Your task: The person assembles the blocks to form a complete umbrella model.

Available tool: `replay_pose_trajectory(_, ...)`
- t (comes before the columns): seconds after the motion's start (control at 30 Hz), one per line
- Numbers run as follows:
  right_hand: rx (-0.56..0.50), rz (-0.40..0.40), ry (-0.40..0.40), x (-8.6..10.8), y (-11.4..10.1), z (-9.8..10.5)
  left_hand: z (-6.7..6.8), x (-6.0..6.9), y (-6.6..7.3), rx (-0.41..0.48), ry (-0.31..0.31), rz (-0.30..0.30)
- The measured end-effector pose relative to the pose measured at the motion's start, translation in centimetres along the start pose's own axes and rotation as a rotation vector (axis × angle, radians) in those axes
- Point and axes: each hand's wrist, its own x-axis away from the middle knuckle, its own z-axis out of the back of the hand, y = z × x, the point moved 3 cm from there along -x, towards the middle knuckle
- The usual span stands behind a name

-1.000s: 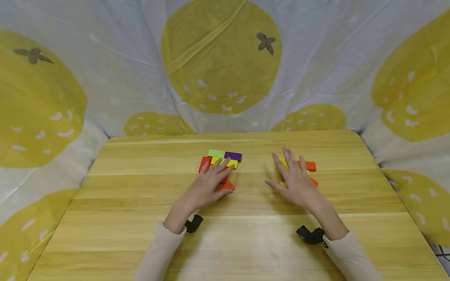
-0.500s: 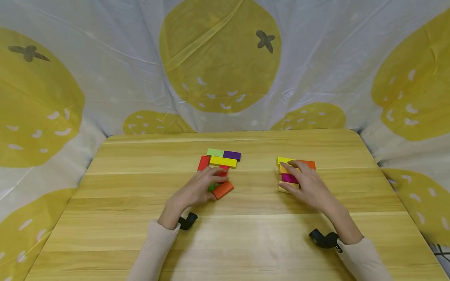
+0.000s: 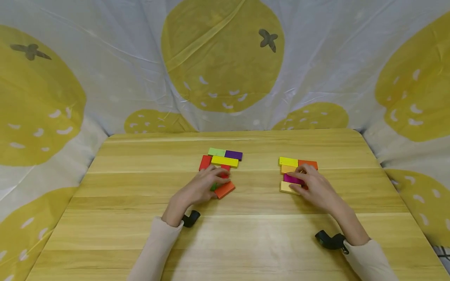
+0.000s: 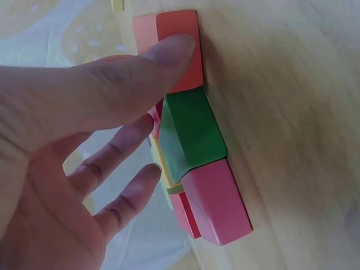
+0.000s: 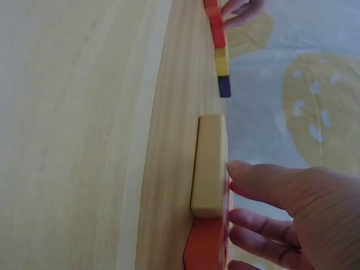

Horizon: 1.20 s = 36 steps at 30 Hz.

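Observation:
My left hand (image 3: 202,184) bends over the left group of wooden blocks. Its thumb lies against the front of an orange block (image 3: 225,190), while the index finger curves to the far side. A green block (image 4: 197,129) and a pink block (image 4: 219,199) sit beside it in the left wrist view. My right hand (image 3: 316,187) hovers low at the right group, fingers loosely bent. Its thumb is by a pale block (image 3: 289,187) and its index fingertip by a magenta block (image 3: 292,178). A red-orange block (image 5: 203,244) is partly under this hand.
Behind the left hand lie a yellow block (image 3: 225,161), a light green block (image 3: 216,152), a purple block (image 3: 233,155) and a red block (image 3: 205,162). Farther back at right are another yellow block (image 3: 288,161) and an orange block (image 3: 308,164). A patterned curtain (image 3: 225,121) borders the table (image 3: 246,242).
Both hands have gone from spread fingers over the blocks to bent fingers. The left hand has drawn back to the orange block's left end; the right has shifted right, uncovering the pale and magenta blocks.

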Motion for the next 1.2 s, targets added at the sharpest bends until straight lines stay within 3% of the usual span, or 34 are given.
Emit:
replay_pose_trajectory(0.3, -0.015, 0.003, -0.001, -0.1, 0.6, 0.2, -0.2, -0.5, 0.6, -0.056, 0.009, -0.029)
replay_pose_trajectory(0.63, -0.052, 0.026, -0.004, 0.0, 0.8, 0.6, -0.6, -0.9, 1.1, -0.046, 0.023, -0.033)
replay_pose_trajectory(0.97, -0.075, -0.027, -0.096, 0.2, 1.3, 0.7, -1.2, -1.2, 1.1, -0.069, 0.059, -0.036)
replay_pose_trajectory(1.2, -0.127, -0.048, -0.14, 0.1, 1.6, 0.4, -1.4, -1.1, 1.1, -0.029, 0.032, 0.008)
